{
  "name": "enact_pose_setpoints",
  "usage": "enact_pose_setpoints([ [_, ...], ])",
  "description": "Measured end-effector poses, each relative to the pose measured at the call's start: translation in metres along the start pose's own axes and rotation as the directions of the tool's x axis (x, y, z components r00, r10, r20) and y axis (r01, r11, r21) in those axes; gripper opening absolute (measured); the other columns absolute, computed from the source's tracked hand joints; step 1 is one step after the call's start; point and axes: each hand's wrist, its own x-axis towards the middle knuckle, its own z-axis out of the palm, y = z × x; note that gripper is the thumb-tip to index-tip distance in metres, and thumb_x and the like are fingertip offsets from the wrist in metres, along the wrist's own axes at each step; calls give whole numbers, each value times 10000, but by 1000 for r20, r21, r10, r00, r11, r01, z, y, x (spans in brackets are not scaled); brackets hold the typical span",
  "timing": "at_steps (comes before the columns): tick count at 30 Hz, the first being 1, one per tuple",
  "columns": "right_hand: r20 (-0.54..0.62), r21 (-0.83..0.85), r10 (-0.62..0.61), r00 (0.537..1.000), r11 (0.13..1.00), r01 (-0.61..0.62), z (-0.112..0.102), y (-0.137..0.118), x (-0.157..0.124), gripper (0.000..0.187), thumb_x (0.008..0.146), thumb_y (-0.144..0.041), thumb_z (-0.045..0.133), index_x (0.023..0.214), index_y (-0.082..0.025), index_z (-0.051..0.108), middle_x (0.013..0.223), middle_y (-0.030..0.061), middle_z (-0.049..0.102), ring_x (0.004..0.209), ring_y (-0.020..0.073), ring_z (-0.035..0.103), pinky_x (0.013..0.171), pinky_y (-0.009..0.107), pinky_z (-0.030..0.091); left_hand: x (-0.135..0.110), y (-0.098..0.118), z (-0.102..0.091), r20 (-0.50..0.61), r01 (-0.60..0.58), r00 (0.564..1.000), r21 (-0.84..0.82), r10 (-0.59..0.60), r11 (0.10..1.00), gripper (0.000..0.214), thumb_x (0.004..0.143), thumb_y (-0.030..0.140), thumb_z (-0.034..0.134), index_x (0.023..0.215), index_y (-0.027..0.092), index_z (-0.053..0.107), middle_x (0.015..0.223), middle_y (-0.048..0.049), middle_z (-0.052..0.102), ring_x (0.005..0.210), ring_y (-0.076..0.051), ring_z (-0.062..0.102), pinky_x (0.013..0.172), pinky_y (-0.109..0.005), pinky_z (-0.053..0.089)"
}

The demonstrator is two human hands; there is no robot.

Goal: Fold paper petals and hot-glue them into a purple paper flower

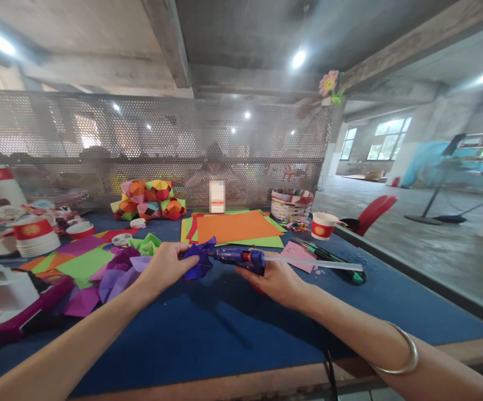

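Observation:
My left hand [169,268] pinches a dark purple folded paper piece [200,266] above the blue tabletop. Wrapped round a blue hot glue gun [237,257] is my right hand [281,281]. The gun's nozzle points left and meets or nearly meets the paper; I cannot tell which. A long clear glue stick [316,262] sticks out of its back end. Left of my left hand lie folded papers in lilac [120,278] and lime green [145,243]. Behind both hands is a stack of coloured sheets with an orange sheet [237,227] on top.
Folded paper balls [147,200] are piled against the perforated screen [153,128]. Paper cups [36,234] and a magenta box with a white plug [28,309] stand left. To the right are a woven basket [292,204], a paper cup [324,225], dark green-handled tools [344,266] and pink paper [299,255].

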Motion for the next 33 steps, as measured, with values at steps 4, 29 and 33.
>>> enact_pose_setpoints([
  [4,5,-6,12,1000,1000,-12,-1,-1,0,329,914,-452,567,1068,-204,719,1034,73,758,934,244,700,848,352,534,1,-1,-1,-52,-43,998,14,43,999,253,660,417,639,613,173,685,535,21,615,497,-141,534,473,-235,365],
  [29,33,628,873,486,360,-690,-108,26,-46,178,885,-205,638,720,-146,670,631,36,688,510,114,605,523,220,504,-6,18,-1,73,243,967,-556,-245,795,249,602,227,812,808,100,756,660,-56,744,534,-147,649,559,-247,544],
  [33,69,605,874,482,347,-716,-106,27,-58,129,859,-227,667,767,-145,707,744,73,743,593,136,650,568,236,506,-6,17,-1,83,225,973,-527,-214,819,265,613,254,810,818,94,757,672,-64,743,543,-153,654,563,-245,539],
])
